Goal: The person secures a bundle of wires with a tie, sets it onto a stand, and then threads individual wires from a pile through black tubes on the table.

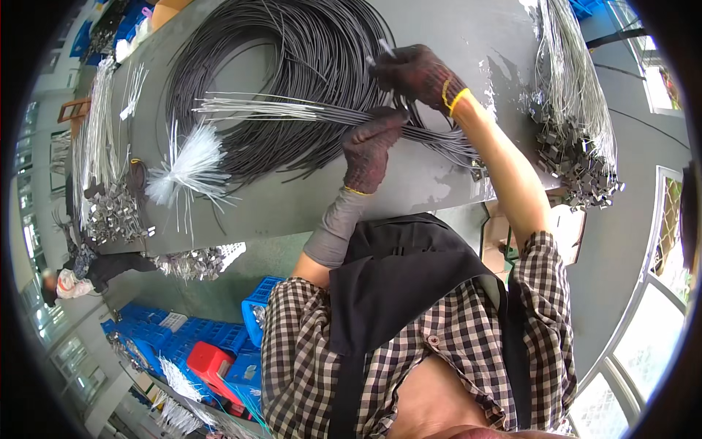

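The gloved left hand (369, 150) is closed around a bundle of thin grey wires (292, 111) lying across the grey table (307, 205), near the black cable coil (278, 66). The gloved right hand (417, 73) pinches one strand's end. The wires look light, springy and slippery, best gripped mid-bundle.

No labels, signs or screens seen; stacked blue plastic crates (172, 338) with one red plastic crate (210, 364), lower left of the frame.

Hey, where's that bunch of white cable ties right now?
In the head view the white cable ties lie fanned out on the grey table, left of the left hand, against the lower-left edge of the black wire coil.
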Demonstrator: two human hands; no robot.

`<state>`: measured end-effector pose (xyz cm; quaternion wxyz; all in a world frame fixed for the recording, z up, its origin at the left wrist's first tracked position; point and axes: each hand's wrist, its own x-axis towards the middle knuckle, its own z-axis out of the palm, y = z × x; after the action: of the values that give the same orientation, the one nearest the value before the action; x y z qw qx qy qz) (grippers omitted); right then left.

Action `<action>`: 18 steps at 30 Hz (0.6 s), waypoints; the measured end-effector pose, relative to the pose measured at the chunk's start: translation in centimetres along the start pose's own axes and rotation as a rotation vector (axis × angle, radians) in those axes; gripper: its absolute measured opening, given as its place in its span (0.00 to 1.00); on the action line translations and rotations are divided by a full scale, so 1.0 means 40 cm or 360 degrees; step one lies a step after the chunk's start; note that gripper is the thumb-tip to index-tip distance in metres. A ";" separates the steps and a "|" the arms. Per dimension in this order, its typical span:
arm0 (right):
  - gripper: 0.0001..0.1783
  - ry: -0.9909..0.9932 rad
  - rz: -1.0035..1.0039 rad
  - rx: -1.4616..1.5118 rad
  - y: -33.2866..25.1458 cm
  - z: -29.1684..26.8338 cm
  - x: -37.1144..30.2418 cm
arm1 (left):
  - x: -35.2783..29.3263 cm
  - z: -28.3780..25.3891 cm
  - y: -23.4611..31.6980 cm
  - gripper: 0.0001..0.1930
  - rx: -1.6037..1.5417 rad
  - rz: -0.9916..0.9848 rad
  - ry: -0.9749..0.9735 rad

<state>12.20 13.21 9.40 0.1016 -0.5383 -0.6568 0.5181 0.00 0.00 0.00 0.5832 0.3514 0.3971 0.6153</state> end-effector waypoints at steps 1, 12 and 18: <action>0.13 0.0121 -0.0009 0.0287 0.003 -0.008 -0.032 | 0.007 0.004 -0.005 0.21 -0.0227 -0.0151 0.0152; 0.18 0.0625 -0.1063 0.0228 0.071 0.142 -0.235 | 0.066 -0.059 -0.053 0.20 -0.0577 -0.0168 -0.0358; 0.12 0.0535 -0.0705 0.0986 0.105 0.108 -0.320 | -0.028 0.047 0.046 0.16 -0.0125 -0.0421 -0.0017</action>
<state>16.86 -0.14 9.60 0.4735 -0.4051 -0.5441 0.5618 0.98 -0.99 2.52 0.6748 0.2762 0.4124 0.5462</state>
